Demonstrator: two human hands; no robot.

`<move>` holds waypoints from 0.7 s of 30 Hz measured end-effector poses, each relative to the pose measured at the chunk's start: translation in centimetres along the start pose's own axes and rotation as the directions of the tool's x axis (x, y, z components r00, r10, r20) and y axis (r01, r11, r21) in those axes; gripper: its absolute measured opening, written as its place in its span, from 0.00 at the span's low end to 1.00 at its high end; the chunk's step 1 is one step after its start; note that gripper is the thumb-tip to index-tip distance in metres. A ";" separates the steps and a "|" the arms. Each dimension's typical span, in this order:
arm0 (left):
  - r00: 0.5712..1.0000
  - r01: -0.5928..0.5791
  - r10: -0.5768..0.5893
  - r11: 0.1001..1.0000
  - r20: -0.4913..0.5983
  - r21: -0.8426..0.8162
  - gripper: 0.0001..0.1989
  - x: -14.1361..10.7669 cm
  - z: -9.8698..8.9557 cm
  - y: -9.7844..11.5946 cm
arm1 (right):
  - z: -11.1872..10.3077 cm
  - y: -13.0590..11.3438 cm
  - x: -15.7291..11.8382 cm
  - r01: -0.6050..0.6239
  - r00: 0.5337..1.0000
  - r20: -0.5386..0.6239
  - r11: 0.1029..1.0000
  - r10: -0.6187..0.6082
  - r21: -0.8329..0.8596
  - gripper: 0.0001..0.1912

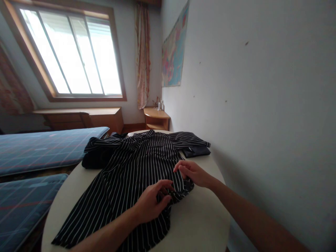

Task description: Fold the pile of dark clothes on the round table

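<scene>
A black shirt with white stripes (131,168) lies spread over a round pale table (204,217), its collar at the far side and its sleeves out to both sides. My left hand (153,201) is at the shirt's right edge, with thumb and fingers curled on the cloth. Just beyond it, my right hand (193,172) has bent fingers at the same edge, where the fabric is bunched and slightly raised. The fingertips of both hands are partly hidden.
Dark folded cloth (96,158) lies under the left sleeve, and a dark flat item (196,151) under the right one. Beds with blue plaid mattresses (52,147) stand to the left. A white wall (262,105) runs close on the right; a corner shelf (156,112) stands behind.
</scene>
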State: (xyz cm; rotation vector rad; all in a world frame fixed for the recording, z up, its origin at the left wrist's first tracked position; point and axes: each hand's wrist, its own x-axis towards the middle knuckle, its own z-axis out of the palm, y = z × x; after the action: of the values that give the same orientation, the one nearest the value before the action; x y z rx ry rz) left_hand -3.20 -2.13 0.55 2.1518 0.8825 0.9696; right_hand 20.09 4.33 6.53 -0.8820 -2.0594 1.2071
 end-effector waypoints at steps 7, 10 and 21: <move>0.904 -0.184 0.045 0.938 0.426 0.293 0.29 -0.6 -1.6 2.4 | -2.6 -1.1 -0.8 -0.395 0.828 0.349 0.899 0.438 -0.191 0.28; 0.867 -0.191 -0.016 0.913 0.498 0.361 0.37 -1.5 -0.8 2.3 | -2.1 -0.2 -0.4 -0.226 0.949 0.123 0.898 0.291 -0.378 0.23; 0.832 -0.196 0.118 0.976 0.542 0.089 0.21 -0.5 -0.1 3.5 | 3.1 4.9 -0.5 0.039 0.985 0.149 0.712 0.093 -0.701 0.35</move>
State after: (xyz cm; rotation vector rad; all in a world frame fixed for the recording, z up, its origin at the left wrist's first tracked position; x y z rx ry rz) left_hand -2.38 -4.55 3.03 2.4642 0.5115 0.3340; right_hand 19.22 4.20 0.77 -1.1687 -2.7211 0.4727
